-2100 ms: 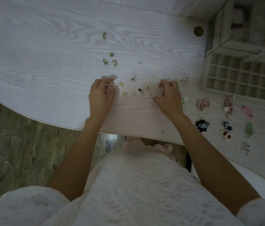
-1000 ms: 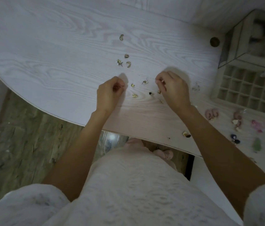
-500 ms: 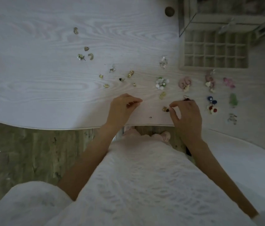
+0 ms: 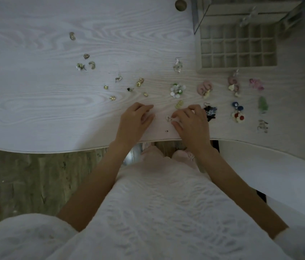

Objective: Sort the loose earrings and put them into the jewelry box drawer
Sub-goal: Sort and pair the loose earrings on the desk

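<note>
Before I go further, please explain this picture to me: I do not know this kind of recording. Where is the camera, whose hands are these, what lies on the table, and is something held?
There is no machine here. A person wears one wide-angle camera on the head, so you look down along their arms at a pale wooden table.

The left hand and the right hand are near the table's front edge, fingers loosely curled. Between them lies a small silver earring, close to the right fingertips; the picture is too dim to tell whether either hand pinches anything.

Small gold earrings are scattered across the middle. Larger colourful earrings lie in groups at the right. Behind them is the jewelry box drawer, pulled out; I see nothing in its compartments.
</note>
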